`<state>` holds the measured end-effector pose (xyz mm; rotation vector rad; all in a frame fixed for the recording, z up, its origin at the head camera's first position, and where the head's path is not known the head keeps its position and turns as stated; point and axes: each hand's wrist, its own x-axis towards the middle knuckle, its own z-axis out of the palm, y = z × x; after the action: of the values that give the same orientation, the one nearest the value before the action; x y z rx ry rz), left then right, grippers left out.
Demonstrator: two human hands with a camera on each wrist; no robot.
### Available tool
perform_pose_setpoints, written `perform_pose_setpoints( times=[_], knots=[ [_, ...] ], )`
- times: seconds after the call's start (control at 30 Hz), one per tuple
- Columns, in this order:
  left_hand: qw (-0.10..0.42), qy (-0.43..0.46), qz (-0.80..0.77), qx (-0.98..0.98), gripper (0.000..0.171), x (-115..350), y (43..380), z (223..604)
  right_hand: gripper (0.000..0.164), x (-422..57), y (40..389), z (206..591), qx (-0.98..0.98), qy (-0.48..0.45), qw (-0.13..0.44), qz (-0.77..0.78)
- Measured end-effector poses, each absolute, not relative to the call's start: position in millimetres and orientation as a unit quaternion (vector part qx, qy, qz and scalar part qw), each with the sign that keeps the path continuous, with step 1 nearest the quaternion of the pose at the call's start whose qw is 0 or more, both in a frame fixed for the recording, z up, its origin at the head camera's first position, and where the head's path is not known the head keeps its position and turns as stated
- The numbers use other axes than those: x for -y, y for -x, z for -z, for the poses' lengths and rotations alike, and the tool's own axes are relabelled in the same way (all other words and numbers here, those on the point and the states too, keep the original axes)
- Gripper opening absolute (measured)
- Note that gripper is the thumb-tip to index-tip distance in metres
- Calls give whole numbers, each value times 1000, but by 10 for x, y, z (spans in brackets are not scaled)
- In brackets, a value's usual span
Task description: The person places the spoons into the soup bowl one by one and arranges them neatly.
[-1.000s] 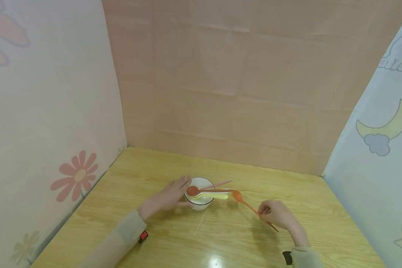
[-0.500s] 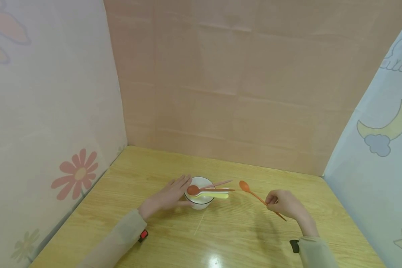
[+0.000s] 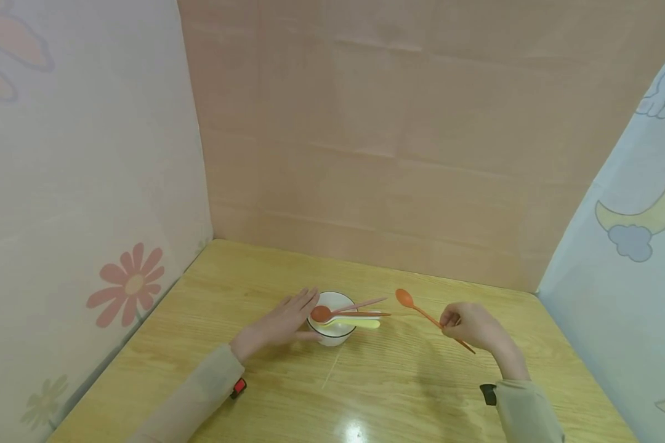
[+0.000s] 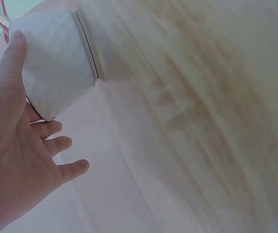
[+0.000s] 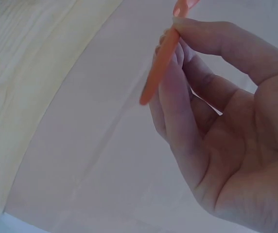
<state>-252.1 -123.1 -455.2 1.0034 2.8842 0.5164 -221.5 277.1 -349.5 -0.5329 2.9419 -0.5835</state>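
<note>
My left hand point(image 3: 279, 321) holds a white bowl point(image 3: 335, 339) with a dark rim, thumb on the near side and fingers on the far side. From the left wrist, the thumb lies along the bowl's point(image 4: 56, 58) faceted wall. Lying across the bowl are a red-orange spoon point(image 3: 321, 314), a yellow-green handle point(image 3: 366, 323) and a pink handle point(image 3: 370, 303), all pointing right. To the right, in the air, my right hand point(image 3: 473, 325) pinches an orange spoon point(image 3: 404, 298) by its handle, with the spoon's head up and to the left. The handle's end point(image 5: 157, 73) shows close up in the right wrist view.
A wood-grain table point(image 3: 388, 394) lies under both hands. Behind it stands a plain tan backdrop point(image 3: 366, 154). Printed pale panels point(image 3: 116, 154) close off the left and right sides.
My right hand has lifted the orange spoon up and to the right, away from the handles over the bowl. The left hand stays at the bowl.
</note>
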Motion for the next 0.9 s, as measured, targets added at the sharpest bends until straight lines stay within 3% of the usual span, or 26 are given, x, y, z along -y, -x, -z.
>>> perform_pose_setpoints(
  times=[0.9],
  knots=[
    [21,-325,-171,-930,94,1240,2530,4557,8,-2245,2467,3242,-962,199,68,173]
  ],
)
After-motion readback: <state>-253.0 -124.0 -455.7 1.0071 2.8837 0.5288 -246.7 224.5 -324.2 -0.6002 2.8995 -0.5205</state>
